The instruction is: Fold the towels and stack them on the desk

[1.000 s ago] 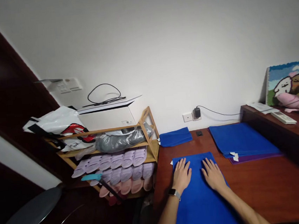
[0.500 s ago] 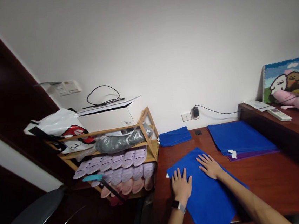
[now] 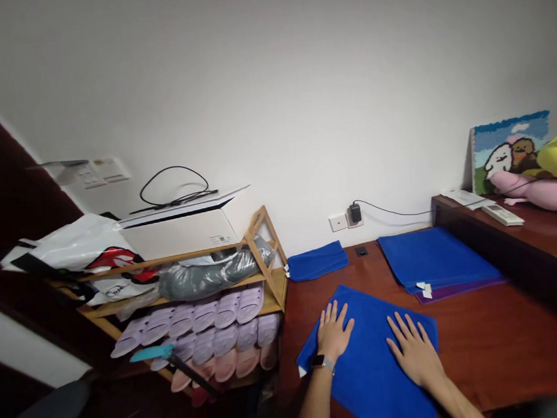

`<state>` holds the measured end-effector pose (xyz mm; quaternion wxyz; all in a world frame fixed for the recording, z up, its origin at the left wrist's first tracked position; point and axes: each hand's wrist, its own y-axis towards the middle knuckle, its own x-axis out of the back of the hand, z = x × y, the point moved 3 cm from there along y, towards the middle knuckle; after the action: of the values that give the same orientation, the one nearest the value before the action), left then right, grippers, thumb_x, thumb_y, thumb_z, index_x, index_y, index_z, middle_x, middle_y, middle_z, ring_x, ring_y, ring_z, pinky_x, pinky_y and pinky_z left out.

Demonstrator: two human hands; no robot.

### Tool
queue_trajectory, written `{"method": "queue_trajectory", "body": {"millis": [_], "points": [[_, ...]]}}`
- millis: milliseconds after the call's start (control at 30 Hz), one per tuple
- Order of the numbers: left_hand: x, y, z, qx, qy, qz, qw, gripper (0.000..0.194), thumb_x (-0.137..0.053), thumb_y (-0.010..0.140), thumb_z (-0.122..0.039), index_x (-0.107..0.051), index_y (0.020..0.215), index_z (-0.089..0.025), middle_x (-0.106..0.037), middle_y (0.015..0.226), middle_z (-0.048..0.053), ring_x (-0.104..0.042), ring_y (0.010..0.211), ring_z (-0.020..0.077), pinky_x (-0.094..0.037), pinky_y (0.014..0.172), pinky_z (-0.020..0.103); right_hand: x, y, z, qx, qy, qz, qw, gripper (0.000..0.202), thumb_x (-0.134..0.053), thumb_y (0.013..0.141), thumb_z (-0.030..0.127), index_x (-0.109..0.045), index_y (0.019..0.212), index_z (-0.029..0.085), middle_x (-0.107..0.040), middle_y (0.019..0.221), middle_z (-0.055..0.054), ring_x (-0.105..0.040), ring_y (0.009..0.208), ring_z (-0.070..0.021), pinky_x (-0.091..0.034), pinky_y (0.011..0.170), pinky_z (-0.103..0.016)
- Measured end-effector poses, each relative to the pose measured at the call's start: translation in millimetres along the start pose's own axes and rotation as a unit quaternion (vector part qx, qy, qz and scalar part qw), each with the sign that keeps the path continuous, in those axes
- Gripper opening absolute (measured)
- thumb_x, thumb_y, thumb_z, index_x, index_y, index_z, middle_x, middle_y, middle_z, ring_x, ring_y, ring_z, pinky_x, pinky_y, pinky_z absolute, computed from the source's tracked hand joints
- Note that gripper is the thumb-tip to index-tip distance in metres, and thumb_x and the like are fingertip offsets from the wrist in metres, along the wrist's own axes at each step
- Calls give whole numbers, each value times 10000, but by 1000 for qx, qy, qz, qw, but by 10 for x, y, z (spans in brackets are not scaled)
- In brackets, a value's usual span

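A blue towel (image 3: 371, 358) lies spread at an angle on the reddish-brown desk (image 3: 488, 340), its lower end running down past the front edge. My left hand (image 3: 334, 332) rests flat on its left part, fingers apart, a watch on the wrist. On the right part of the same cloth, my right hand (image 3: 416, 353) is pressed flat with spread fingers. A white tag (image 3: 302, 370) sticks out at the towel's left corner. Behind it, near the wall, lies a narrow folded blue towel (image 3: 317, 262). Stacked blue towels (image 3: 433, 256) lie at the back right, over a purple one (image 3: 456, 290).
Left of the desk stands a wooden rack (image 3: 270, 262) with several slippers (image 3: 204, 314) and a white box (image 3: 182, 231). A raised ledge on the right bears a remote control (image 3: 502, 214) and a pink plush toy (image 3: 543, 191). A plug (image 3: 355, 213) sits in the wall.
The towel has turned on the desk, its right side now wider. My right hand has moved down and right across it, and my left hand slightly up. The view has shifted a little right.
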<state>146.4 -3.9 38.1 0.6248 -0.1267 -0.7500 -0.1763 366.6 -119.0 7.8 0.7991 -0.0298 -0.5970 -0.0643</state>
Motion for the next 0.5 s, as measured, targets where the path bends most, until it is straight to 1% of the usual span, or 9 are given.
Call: {"method": "queue_trajectory", "body": {"millis": [100, 167, 200, 233, 267, 300, 367, 433, 500], "points": [[-58, -357, 127, 106, 40, -27, 993, 597, -351, 1050, -534, -396, 1591, -285, -353, 1665, 105, -314, 1542, 311, -280, 1244, 543, 199, 344, 13, 123, 33, 44, 991, 684, -237, 1022, 645, -312, 1618, 317, -243, 1698, -1, -167, 1586, -262, -115, 1292, -523], [-77, -628, 173, 153, 65, -45, 985, 597, -354, 1045, -519, -411, 1585, -270, -390, 1645, 123, -358, 1520, 334, -295, 1224, 584, 250, 534, 29, 193, 45, 71, 978, 669, -236, 1027, 641, -323, 1612, 329, -255, 1695, 10, -175, 1585, -236, -108, 1297, -501], [-77, -740, 181, 166, 75, -53, 982, 598, -359, 1041, -519, -433, 1575, -260, -420, 1628, 133, -388, 1503, 347, -296, 1217, 601, 247, 607, 25, 205, 46, 74, 975, 666, -227, 1034, 623, -319, 1616, 312, -259, 1694, 4, -175, 1585, -227, -105, 1298, -491], [-67, -825, 179, 173, 82, -63, 980, 600, -365, 1037, -519, -457, 1563, -246, -450, 1609, 142, -414, 1486, 357, -293, 1216, 611, 228, 666, 9, 197, 43, 68, 977, 667, -215, 1042, 597, -309, 1622, 282, -261, 1694, -10, -173, 1585, -221, -102, 1299, -484], [-46, -874, 166, 172, 85, -76, 979, 599, -367, 1036, -514, -480, 1550, -228, -470, 1595, 150, -426, 1478, 360, -283, 1223, 609, 199, 708, -17, 173, 37, 55, 983, 669, -207, 1047, 566, -297, 1627, 246, -264, 1693, -28, -170, 1586, -220, -101, 1299, -482], [-15, -884, 140, 162, 85, -90, 979, 594, -363, 1039, -500, -497, 1540, -209, -479, 1589, 155, -422, 1481, 356, -272, 1234, 596, 163, 733, -49, 140, 27, 39, 989, 670, -203, 1049, 536, -287, 1631, 213, -263, 1692, -44, -167, 1587, -223, -102, 1298, -485], [60, -793, 57, 117, 73, -115, 984, 574, -344, 1052, -462, -505, 1534, -195, -465, 1602, 143, -387, 1505, 330, -261, 1252, 560, 89, 742, -112, 77, 6, 18, 997, 674, -206, 1045, 498, -282, 1632, 174, -254, 1694, -58, -157, 1589, -232, -107, 1295, -491], [117, -600, -41, 52, 47, -122, 990, 555, -327, 1063, -450, -487, 1545, -225, -435, 1627, 109, -353, 1527, 297, -264, 1259, 536, 37, 729, -147, 46, -7, 18, 999, 685, -213, 1038, 497, -284, 1631, 163, -240, 1699, -49, -142, 1592, -240, -108, 1294, -488], [119, -382, -105, 3, 19, -104, 994, 556, -318, 1067, -488, -474, 1551, -264, -425, 1637, 83, -347, 1531, 277, -270, 1260, 527, 19, 726, -157, 26, -12, 29, 999, 697, -208, 1032, 508, -270, 1636, 164, -221, 1706, -28, -128, 1594, -255, -109, 1294, -482]]}}
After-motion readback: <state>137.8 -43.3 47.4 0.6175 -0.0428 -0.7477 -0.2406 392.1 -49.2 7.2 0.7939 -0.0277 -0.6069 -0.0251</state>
